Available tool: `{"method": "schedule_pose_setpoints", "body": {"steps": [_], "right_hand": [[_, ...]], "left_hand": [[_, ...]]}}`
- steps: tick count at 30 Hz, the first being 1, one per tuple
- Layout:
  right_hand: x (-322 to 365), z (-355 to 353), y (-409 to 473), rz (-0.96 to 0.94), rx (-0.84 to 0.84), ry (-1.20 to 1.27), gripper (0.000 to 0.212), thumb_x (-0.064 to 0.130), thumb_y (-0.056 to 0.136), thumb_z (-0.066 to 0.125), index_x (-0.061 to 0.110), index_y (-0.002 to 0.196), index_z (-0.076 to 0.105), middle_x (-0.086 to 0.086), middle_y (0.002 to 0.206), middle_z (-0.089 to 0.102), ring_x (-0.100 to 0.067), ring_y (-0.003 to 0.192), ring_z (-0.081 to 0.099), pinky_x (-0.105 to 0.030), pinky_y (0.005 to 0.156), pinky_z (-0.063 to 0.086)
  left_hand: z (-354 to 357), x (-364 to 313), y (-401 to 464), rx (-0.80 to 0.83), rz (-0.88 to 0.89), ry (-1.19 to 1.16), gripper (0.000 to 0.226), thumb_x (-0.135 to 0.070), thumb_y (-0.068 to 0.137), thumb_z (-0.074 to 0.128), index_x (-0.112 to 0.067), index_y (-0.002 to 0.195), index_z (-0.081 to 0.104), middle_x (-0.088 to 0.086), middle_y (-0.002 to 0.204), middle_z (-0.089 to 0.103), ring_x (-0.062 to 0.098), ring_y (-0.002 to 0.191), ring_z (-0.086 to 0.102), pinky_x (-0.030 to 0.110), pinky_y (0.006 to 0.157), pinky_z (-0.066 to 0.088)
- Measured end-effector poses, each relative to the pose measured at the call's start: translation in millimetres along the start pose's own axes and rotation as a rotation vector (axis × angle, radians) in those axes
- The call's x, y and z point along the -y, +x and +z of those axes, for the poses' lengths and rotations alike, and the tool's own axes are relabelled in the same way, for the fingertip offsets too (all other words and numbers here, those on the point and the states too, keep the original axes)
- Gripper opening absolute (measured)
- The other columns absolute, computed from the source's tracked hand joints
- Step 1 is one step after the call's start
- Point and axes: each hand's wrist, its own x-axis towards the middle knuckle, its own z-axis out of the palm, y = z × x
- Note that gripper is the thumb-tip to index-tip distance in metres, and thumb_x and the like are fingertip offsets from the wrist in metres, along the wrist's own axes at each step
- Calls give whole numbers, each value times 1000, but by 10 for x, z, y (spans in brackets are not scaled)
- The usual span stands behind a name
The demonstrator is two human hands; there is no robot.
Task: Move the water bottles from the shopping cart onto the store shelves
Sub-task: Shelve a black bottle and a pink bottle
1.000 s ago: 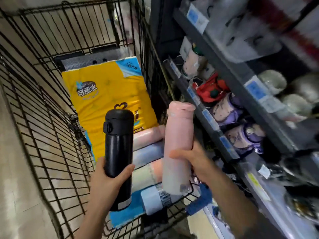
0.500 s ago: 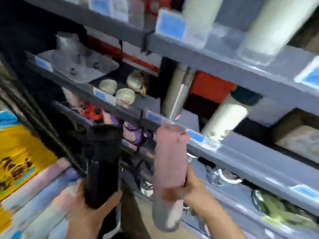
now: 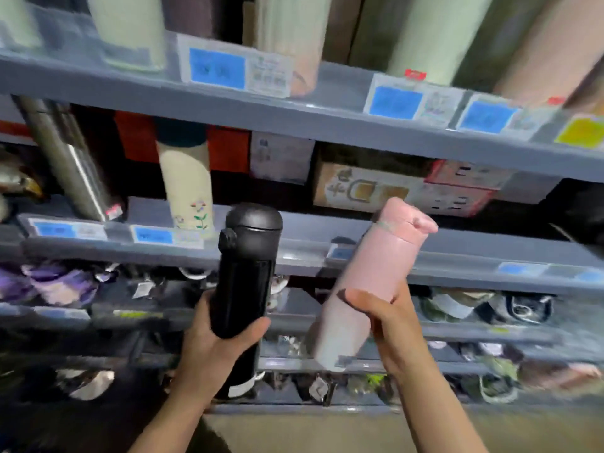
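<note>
Two bottles ride in front of the shelf (image 3: 457, 253): your left hand (image 3: 212, 351) wraps the black bottle (image 3: 243, 273), your right hand (image 3: 389, 318) the pink bottle (image 3: 372, 279). They look rigid and smooth; keep each grip mid-body.

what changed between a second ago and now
The view swung from the shopping cart to face the store shelves; the cart is now out of sight. Both bottles were carried up in front of the shelves. The pink bottle went from upright to tilted, top toward the right. Unchanged: the left hand grips the black bottle, still upright, and the right hand grips the pink one; neither is shelved.
</note>
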Motion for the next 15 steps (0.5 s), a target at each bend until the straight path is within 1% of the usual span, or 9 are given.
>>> {"method": "schedule_pose_setpoints", "body": {"steps": [2, 3, 4, 6, 8, 10, 12, 13, 15], "right_hand": [[54, -170, 32, -40, -89, 140, 94, 22, 40, 82, 11, 128, 51, -7, 103, 68, -20, 90, 67, -31, 67, 56], [92, -245, 62, -62, -113, 225, 94, 19, 44, 81, 7, 131, 50, -8, 103, 67, -19, 89, 67, -31, 67, 56], [138, -309, 97, -86, -124, 310, 91, 14, 49, 79, 5, 134, 48, -8, 102, 66, -18, 88, 67, -31, 69, 57], [236, -402, 209, -136, -132, 463, 85, 9, 57, 75, 4, 137, 46, -9, 103, 64, -18, 90, 65, -33, 74, 58], [332, -432, 359, -170, -141, 581, 89, 14, 57, 77, 6, 139, 44, -10, 110, 62, -22, 98, 63, -39, 84, 57], [422, -431, 525, -186, -169, 691, 89, 13, 62, 77, 9, 143, 41, -12, 122, 60, -25, 107, 61, -41, 90, 55], [493, -427, 693, -183, -209, 788, 83, 9, 68, 76, 11, 143, 41, -13, 131, 59, -25, 110, 63, -41, 85, 57], [511, -427, 767, -170, -220, 819, 81, 9, 68, 76, 12, 142, 42, -13, 132, 59, -25, 110, 64, -41, 83, 58], [508, -423, 880, -132, -233, 830, 77, 11, 70, 76, 14, 140, 43, -13, 131, 61, -26, 112, 64, -44, 87, 57]], "left_hand": [[159, -35, 13, 48, 26, 12, 85, -64, 28, 82, -32, 103, 58, -7, 92, 71, 10, 86, 67, 31, 75, 49], [229, -66, 7, 73, 45, 20, 88, -67, 25, 82, -33, 102, 57, -8, 91, 70, 7, 85, 67, 28, 73, 48], [289, -93, -4, 98, 59, 27, 87, -67, 24, 81, -34, 101, 57, -8, 91, 70, 3, 82, 66, 23, 70, 46], [377, -131, -41, 127, 62, 32, 78, -58, 30, 78, -35, 101, 56, -6, 91, 69, -3, 80, 65, 18, 67, 43], [408, -129, -62, 128, 69, 39, 74, -56, 33, 76, -34, 101, 56, -6, 89, 69, -3, 80, 65, 15, 65, 43], [411, -122, -70, 113, 70, 32, 73, -54, 33, 76, -33, 100, 57, -7, 89, 70, -1, 80, 66, 16, 66, 44], [391, -132, -73, 91, 66, 18, 72, -53, 33, 77, -34, 100, 57, -12, 90, 70, -2, 80, 65, 19, 69, 43], [376, -142, -72, 80, 68, 18, 72, -54, 33, 77, -34, 100, 56, -17, 91, 70, -3, 81, 65, 20, 70, 43], [348, -167, -64, 58, 75, 24, 72, -55, 34, 77, -34, 100, 57, -21, 93, 69, -2, 82, 65, 23, 72, 44]]}}
